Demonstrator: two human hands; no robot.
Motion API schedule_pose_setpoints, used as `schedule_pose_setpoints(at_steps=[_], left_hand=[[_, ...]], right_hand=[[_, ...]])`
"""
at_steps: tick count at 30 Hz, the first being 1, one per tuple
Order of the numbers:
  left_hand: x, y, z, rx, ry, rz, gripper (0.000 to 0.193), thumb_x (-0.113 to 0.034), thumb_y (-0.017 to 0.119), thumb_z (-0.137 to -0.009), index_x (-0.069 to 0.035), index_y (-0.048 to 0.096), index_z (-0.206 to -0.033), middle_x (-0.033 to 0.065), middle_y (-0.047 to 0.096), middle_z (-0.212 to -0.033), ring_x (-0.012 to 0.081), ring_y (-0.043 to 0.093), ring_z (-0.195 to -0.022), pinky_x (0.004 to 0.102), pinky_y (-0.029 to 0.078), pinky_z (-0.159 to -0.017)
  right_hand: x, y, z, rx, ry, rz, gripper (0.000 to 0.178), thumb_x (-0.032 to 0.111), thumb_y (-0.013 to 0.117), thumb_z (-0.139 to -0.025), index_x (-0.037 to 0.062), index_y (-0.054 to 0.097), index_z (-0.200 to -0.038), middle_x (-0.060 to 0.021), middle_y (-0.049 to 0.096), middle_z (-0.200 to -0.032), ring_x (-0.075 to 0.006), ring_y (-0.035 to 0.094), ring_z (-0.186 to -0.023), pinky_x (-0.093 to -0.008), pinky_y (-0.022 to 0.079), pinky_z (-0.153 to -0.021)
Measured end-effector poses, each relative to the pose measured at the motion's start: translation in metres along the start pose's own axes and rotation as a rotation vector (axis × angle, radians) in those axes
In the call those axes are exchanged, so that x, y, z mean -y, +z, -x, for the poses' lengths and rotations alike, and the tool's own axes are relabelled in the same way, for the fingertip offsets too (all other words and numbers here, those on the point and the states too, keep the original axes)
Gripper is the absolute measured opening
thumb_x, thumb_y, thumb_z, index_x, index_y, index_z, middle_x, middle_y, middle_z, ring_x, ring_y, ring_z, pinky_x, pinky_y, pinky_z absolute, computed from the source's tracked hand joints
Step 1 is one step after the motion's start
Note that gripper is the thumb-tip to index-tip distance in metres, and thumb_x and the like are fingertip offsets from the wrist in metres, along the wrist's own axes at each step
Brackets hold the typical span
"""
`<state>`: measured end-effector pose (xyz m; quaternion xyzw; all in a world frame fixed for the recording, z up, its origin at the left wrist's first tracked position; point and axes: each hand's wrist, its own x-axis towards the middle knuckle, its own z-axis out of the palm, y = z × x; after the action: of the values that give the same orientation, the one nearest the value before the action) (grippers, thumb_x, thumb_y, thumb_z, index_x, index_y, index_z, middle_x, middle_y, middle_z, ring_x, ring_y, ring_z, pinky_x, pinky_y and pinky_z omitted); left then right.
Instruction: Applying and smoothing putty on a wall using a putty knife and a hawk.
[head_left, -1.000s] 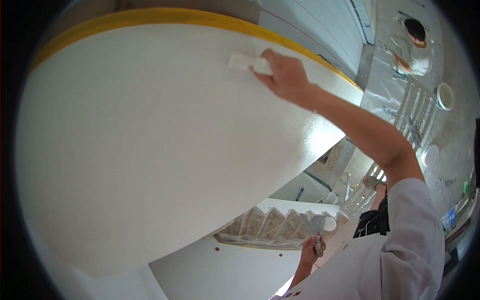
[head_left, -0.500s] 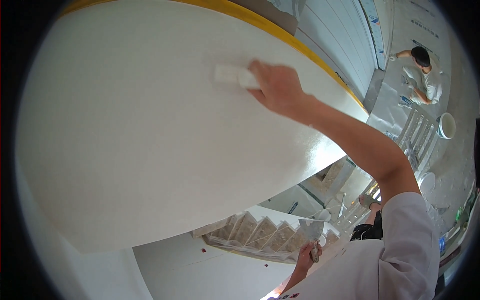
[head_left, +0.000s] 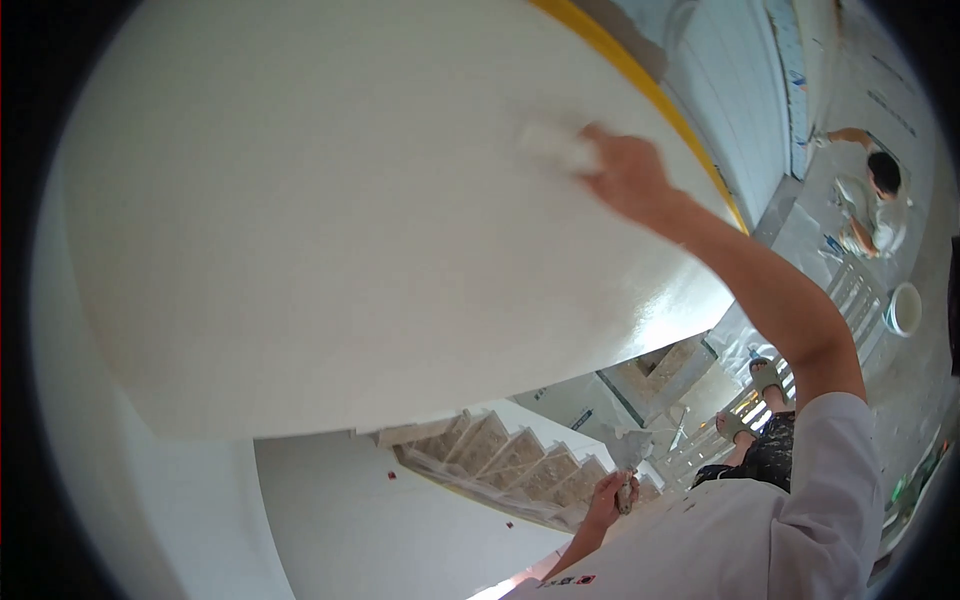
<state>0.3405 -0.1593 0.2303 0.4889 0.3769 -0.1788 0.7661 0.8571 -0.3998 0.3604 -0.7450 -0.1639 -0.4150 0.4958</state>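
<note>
My right hand (head_left: 630, 175) is closed around a pale, flat rectangular tool (head_left: 555, 145), smeared by motion, and holds it against a large smooth white surface (head_left: 350, 230). Whether this tool is a scraper or a block I cannot tell. The right forearm stretches across the surface's right part. Lower down, close to my shirt, my left hand (head_left: 603, 500) grips the handle of a putty knife (head_left: 627, 495). Its broad grey blade points away from the hand, toward the steps behind it.
A yellow strip (head_left: 650, 85) edges the white surface. Below are brown stairs (head_left: 520, 465) under plastic film and a white slatted platform (head_left: 690, 450) by my feet. At the right a co-worker (head_left: 882, 205) crouches near a white bucket (head_left: 903, 310).
My right hand and its tool have shifted right, closer to the yellow strip. The whole view has shifted too, and both my feet now show. The left hand keeps the putty knife.
</note>
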Motion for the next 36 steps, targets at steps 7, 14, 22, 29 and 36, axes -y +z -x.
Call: schedule_pose_setpoints(at_steps=[7,14,22,29,36], left_hand=[[-0.004,0.000,-0.004,0.014,0.020,-0.003,0.026,-0.027,0.053,-0.098,-0.003,0.062,-0.099,0.0094,0.062,-0.084,0.0166,0.058,-0.068,0.0299,0.048,-0.061],[-0.007,-0.014,0.022,-0.019,0.046,-0.007,0.028,-0.027,0.055,-0.097,-0.001,0.063,-0.102,0.0086,0.063,-0.086,0.0162,0.058,-0.068,0.0283,0.048,-0.061],[0.002,-0.008,0.031,-0.067,0.088,0.083,0.028,-0.027,0.055,-0.097,0.000,0.061,-0.104,0.0095,0.063,-0.089,0.0171,0.060,-0.073,0.0286,0.050,-0.064],[0.006,-0.014,0.055,-0.109,0.145,0.133,0.028,-0.026,0.055,-0.097,-0.001,0.060,-0.107,0.0082,0.063,-0.088,0.0167,0.060,-0.072,0.0283,0.049,-0.063],[0.022,-0.023,0.069,-0.222,0.180,0.221,0.030,-0.030,0.056,-0.096,-0.001,0.061,-0.104,0.0081,0.063,-0.086,0.0165,0.060,-0.072,0.0277,0.050,-0.062]], right_hand=[[0.095,-0.001,-0.024,0.110,0.159,-0.038,0.047,0.043,0.064,-0.086,0.0005,0.054,-0.105,-0.0151,0.064,-0.072,-0.0329,0.064,-0.062,-0.0437,0.049,-0.053],[0.046,0.013,0.075,0.438,0.303,0.063,0.042,0.031,0.068,-0.085,0.0048,0.053,-0.115,-0.0151,0.066,-0.074,-0.0310,0.064,-0.061,-0.0400,0.050,-0.054],[0.221,0.031,-0.043,0.297,0.054,-0.379,0.051,0.046,0.056,-0.091,0.0013,0.051,-0.114,-0.0155,0.065,-0.075,-0.0352,0.064,-0.066,-0.0454,0.050,-0.055],[0.131,0.041,0.055,0.584,0.206,-0.324,0.036,0.027,0.074,-0.080,0.0134,0.058,-0.109,-0.0118,0.062,-0.062,-0.0330,0.063,-0.060,-0.0407,0.051,-0.060],[0.235,0.037,-0.127,0.327,0.282,-0.774,0.052,0.047,0.049,-0.097,-0.0004,0.054,-0.115,-0.0053,0.053,-0.056,-0.0131,0.054,-0.048,-0.0292,0.044,-0.046]])
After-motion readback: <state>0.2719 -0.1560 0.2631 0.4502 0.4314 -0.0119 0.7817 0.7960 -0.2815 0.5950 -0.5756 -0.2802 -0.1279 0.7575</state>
